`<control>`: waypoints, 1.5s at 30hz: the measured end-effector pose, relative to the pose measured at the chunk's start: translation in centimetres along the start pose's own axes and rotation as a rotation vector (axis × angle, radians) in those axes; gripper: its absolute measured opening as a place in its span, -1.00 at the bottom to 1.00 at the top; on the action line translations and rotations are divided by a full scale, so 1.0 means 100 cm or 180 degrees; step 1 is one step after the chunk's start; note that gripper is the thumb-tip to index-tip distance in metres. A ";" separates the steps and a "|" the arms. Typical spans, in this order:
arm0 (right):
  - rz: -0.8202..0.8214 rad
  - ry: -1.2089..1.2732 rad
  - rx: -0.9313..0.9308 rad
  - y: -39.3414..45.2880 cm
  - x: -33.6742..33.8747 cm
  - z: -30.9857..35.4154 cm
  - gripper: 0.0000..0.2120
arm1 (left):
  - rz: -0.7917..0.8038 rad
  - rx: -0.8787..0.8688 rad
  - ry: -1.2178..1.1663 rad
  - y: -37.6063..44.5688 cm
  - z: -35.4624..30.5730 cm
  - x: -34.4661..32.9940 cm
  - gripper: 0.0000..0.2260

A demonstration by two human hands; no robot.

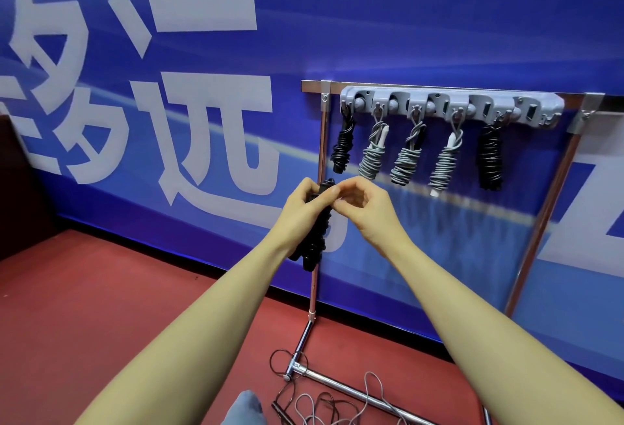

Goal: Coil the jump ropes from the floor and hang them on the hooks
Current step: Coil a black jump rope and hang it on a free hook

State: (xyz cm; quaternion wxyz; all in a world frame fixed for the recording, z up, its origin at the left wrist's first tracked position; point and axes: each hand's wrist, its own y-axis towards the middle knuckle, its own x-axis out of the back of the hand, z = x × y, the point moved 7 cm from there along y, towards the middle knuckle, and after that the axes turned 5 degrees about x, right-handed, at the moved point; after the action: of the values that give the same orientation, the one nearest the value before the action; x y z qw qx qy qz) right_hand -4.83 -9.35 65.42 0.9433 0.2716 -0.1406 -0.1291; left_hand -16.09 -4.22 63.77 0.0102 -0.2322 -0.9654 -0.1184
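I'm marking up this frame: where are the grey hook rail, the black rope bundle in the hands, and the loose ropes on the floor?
grey hook rail (452, 100): head view, its upper edge.
black rope bundle (315, 238): head view, wrapped part below the left hand.
loose ropes (320, 407): head view, tangled loops.

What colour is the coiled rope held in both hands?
Black coiled rope, clearest in the head view.

Five coiled ropes (405, 154) crowding the left and middle hooks of the hook rail (452, 105); free hooks only at its right end. Open air below the rail. Loose ropes (324, 407) tangled on the floor beneath it, around the rack's base bar (347, 387).
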 end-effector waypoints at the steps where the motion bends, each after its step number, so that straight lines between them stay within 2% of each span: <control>1: -0.0026 0.0019 0.0001 0.001 0.001 0.001 -0.85 | 0.0010 0.0012 0.0010 0.000 0.001 -0.001 -0.70; 7: -0.0042 -0.0221 0.0002 0.010 0.004 0.005 -0.82 | 0.0118 0.0146 0.0324 -0.003 0.000 -0.007 -0.70; 11: -0.0057 -0.0302 0.0081 0.014 0.009 0.010 -0.79 | 0.0408 0.0373 0.0222 -0.007 -0.002 -0.013 -0.85; 13: -0.0023 -0.0235 0.0082 0.016 0.010 0.008 -0.80 | 0.0435 0.0339 0.0579 -0.008 -0.003 -0.013 -0.80; 16: 0.0082 -0.0163 0.0085 0.015 0.009 0.006 -0.83 | 0.0024 0.0110 0.1346 -0.006 -0.007 -0.011 -0.67; 19: 0.0074 -0.0412 0.0092 0.015 0.005 0.006 -0.79 | -0.0409 0.0064 0.1683 -0.002 -0.007 -0.006 -0.70; 22: -0.0134 -0.0604 0.0011 0.015 0.004 0.002 -0.77 | -0.0638 0.0082 0.2062 -0.001 -0.007 -0.007 -0.72; 27: -0.0288 -0.0581 -0.0037 0.018 0.008 -0.002 -0.86 | -0.0785 -0.0096 0.2467 -0.004 -0.015 -0.010 -0.71; 32: -0.0273 -0.0543 0.0026 0.016 0.007 -0.003 -0.80 | -0.0678 -0.0248 0.2501 -0.006 -0.012 -0.006 -0.70; 39: -0.0284 -0.0534 0.0013 0.015 0.003 0.000 -0.75 | -0.0810 -0.0118 0.1360 -0.010 -0.006 0.002 -0.69; 45: -0.0278 -0.0261 -0.0224 0.010 0.005 -0.002 -0.83 | -0.0887 -0.0114 0.1553 -0.010 -0.007 0.003 -0.68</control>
State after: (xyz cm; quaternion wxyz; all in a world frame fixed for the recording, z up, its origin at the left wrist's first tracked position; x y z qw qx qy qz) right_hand -4.10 -8.57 65.90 0.9392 0.2387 -0.1626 -0.1860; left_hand -16.79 -5.11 64.27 0.2218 -0.0620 -0.9548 -0.1881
